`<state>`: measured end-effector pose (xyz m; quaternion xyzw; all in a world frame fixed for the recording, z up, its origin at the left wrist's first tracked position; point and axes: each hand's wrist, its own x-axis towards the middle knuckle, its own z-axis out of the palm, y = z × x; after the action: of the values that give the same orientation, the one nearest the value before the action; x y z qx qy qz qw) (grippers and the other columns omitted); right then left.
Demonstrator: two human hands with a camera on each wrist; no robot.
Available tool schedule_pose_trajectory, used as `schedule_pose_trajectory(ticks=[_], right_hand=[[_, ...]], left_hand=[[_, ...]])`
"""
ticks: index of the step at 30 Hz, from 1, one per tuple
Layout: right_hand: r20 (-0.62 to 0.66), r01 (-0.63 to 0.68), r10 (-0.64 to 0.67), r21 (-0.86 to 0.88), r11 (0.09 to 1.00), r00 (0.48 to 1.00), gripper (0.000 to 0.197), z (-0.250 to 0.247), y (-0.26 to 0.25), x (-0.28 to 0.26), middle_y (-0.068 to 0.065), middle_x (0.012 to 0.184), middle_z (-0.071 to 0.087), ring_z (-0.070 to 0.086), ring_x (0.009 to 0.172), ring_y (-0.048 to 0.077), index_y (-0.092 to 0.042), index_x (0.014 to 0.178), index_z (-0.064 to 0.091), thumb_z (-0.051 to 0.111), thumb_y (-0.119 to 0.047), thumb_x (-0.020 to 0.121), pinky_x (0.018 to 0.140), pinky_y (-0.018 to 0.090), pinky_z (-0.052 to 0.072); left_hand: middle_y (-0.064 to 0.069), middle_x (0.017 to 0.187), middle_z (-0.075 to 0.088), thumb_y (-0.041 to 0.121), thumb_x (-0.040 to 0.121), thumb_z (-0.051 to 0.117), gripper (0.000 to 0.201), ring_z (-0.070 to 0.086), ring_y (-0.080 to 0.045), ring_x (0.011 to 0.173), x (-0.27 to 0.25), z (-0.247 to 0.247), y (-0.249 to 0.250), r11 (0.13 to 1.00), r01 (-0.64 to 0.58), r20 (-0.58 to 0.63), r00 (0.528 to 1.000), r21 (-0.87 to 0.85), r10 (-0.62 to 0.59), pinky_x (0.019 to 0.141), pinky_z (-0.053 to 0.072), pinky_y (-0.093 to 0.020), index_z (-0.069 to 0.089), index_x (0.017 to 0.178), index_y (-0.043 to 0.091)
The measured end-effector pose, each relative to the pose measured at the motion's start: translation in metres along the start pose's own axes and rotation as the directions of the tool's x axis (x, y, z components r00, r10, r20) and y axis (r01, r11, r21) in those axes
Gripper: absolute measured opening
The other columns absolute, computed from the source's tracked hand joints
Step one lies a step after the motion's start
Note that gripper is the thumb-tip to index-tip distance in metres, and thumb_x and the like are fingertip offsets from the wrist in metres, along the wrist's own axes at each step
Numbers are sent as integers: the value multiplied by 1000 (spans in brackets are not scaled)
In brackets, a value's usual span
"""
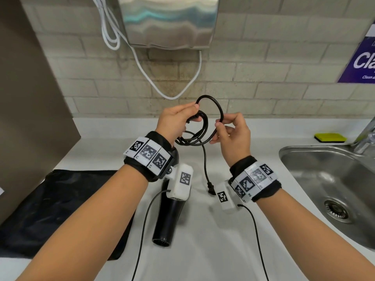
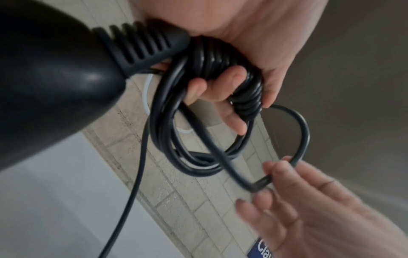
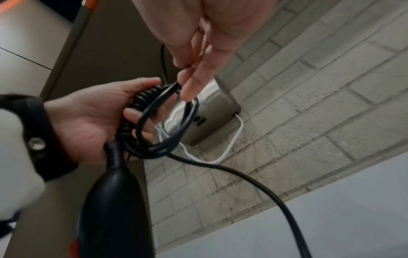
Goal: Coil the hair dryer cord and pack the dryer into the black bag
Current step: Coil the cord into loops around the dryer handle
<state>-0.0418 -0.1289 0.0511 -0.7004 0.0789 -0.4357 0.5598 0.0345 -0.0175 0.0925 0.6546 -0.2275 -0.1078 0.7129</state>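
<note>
Hands (image 1: 176, 122) (image 1: 233, 134) gripping cord (image 1: 203, 136), coiling

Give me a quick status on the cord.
Left hand grips coiled black dryer cord. Right hand pinches next loop. Plug end dangling. Black bag waiting.

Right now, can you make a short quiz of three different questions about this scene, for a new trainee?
1. True or false: the plug is already inside the bag.
2. Which hand holds the gathered loops of the cord: A. left hand, B. right hand?
3. Fill in: the yellow sponge lies beside the ____.

Key: 1 false, the plug hangs free above the counter; 2 A; 3 sink.
</note>
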Motion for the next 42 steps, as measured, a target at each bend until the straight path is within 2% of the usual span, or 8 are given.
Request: schedule_pose_trajectory(ticks=[6, 13, 20, 25, 32, 36, 39, 42], right_hand=[[-50, 115, -119, -74, 991, 992, 33, 2, -12, 5, -9, 80, 52, 56, 52, 3, -30, 80, 43, 50, 1, 89, 58, 27, 55], [157, 300, -259, -368, 880, 953, 12, 20, 6, -5, -6, 74, 44, 44, 63, 11, -4, 77, 52, 54, 8, 79, 60, 10, 37], [212, 432, -384, -277, 858, 899, 43, 11, 10, -6, -3, 106, 44, 51, 72, 10, -6, 125, 47, 52, 2, 84, 67, 5, 44], [158, 415, -385, -312, 854, 910, 33, 5, -4, 8, -1, 82, 61, 52, 70, 3, -3, 99, 62, 44, -29, 89, 65, 5, 40], [166, 355, -319, -293, 888, 933, 12, 6, 3, 14, 12, 77, 65, 57, 69, 16, 2, 79, 59, 56, -9, 84, 59, 22, 44], [204, 360, -306, -336, 870, 930, 14, 5, 11, 10, 9, 67, 56, 47, 59, 13, 2, 70, 55, 62, -5, 81, 57, 9, 36], [190, 308, -260, -301, 903, 947, 23, 5, 6, 12, -3, 82, 56, 54, 68, 0, -4, 105, 59, 59, 2, 83, 65, 4, 43], [217, 416, -364, -291, 862, 906, 32, 7, 5, 11, -3, 96, 51, 56, 74, 10, -1, 117, 57, 52, 1, 86, 70, 5, 46]], left_hand=[[2, 71, 71, 25, 90, 60, 13, 52, -17, 67, -1, 3, -2, 999, -18, 25, 1000, -45, 19, 45, 27, -18, 69, 98, 24], [13, 60, 64, 19, 89, 60, 17, 35, -6, 40, -5, 16, 0, 999, -9, 108, 994, -34, 12, 41, 29, -17, 70, 102, 15], [5, 79, 64, 19, 91, 56, 20, 42, -2, 45, -1, 9, 3, 999, 2, 40, 999, 38, -4, 43, 30, -13, 69, 106, 14], [18, 45, 58, 15, 92, 55, 17, 47, 7, 37, -1, 8, 4, 998, -42, 42, 998, 55, 39, 41, 32, -5, 67, 103, 11], [10, 46, 51, 30, 92, 55, 26, 32, -11, 44, 3, 3, 2, 995, 3, 64, 998, 99, -10, 44, 28, -21, 65, 71, 21], [13, 39, 48, 27, 92, 56, 29, 38, -1, 36, 2, 0, 2, 986, -41, 58, 998, 162, 32, 41, 30, -12, 63, 65, 20], [7, 53, 61, 22, 94, 54, 23, 46, 5, 36, 0, -1, 2, 991, -78, 75, 995, 111, 70, 42, 31, -4, 69, 92, 5], [-2, 63, 63, 20, 95, 52, 25, 47, 4, 36, -3, -1, 3, 989, -107, 67, 993, 102, 101, 42, 31, -3, 68, 101, 1]])
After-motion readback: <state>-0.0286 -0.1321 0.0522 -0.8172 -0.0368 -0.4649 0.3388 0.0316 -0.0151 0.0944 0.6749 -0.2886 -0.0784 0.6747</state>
